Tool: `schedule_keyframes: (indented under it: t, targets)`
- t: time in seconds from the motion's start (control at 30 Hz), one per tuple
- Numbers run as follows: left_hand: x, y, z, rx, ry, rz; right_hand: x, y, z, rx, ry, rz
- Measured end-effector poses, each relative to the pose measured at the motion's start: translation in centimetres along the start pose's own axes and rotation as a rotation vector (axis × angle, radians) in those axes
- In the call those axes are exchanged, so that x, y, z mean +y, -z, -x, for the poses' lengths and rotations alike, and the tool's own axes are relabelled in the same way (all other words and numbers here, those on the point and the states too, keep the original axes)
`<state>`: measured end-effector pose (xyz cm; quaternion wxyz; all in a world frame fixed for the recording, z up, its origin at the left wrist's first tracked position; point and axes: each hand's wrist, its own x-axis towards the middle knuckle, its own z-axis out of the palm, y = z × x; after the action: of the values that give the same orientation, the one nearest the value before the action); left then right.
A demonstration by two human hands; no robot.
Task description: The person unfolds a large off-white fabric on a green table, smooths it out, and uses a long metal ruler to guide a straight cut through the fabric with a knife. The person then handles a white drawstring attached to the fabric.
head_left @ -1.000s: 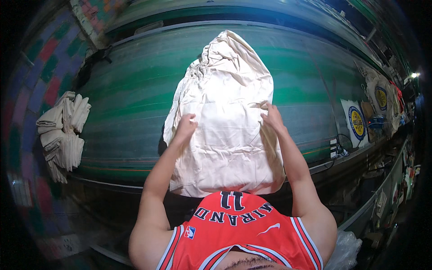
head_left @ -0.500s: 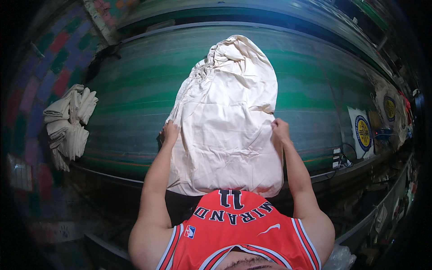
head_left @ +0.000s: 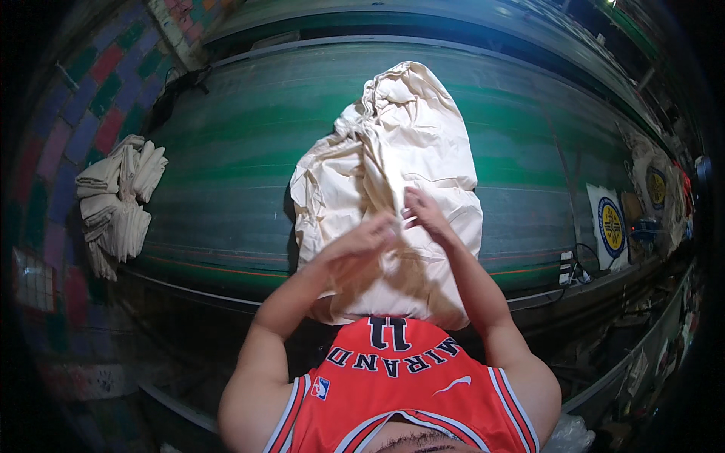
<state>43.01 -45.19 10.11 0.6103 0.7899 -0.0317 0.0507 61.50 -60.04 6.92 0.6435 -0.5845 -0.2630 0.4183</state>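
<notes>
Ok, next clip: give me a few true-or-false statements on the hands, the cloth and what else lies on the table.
1. Both hands meet at the middle of the cream cloth bag. True: left hand, right hand.
2. The bag lies on a red table. False: the green table.
3. A stack of folded cream cloths sits at the table's left end. True.
4. The right hand holds scissors. False: only cloth under its fingers.
</notes>
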Motion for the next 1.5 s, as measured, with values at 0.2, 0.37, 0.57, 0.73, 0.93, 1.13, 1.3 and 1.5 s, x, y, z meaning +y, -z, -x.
schedule_keyframes:
  t: [0.2,0.37,0.57,0.73,0.93,1.13,1.3,1.5]
  targets:
    - [-4.0,3.0,-0.3,0.443,0.217,-0.036,-3.8,-1.5,2.0,-0.129,-0.003,0.073]
    - [-9.6,8.0,-2.2,0.799,0.116,-0.603,-6.3,-0.8,5.6,-0.778,-0.253,0.043]
    - [-10.8,5.3,-6.6,0.386,0.409,-0.345,-6.7,1.0,6.0,-0.965,-0.184,0.658]
    - [-9.6,4.3,-8.7,0.503,0.369,-0.314,-4.3,3.8,3.3,0.008,-0.164,0.415]
    - [-5.7,4.4,-9.6,0.476,0.182,0.752,0.0,0.8,-1.1,0.197,0.189,0.582]
    - [-1.2,4.4,-7.8,0.883,0.002,-0.676,-1.6,-1.2,-1.9,0.162,0.313,0.589]
    - [1.2,2.8,-6.8,0.568,0.280,-0.380,-2.6,-2.1,-1.5,0.118,0.619,0.833]
    - [0.9,5.9,-4.7,0.708,0.177,-0.720,-3.8,2.2,-0.5,0.290,0.409,0.628]
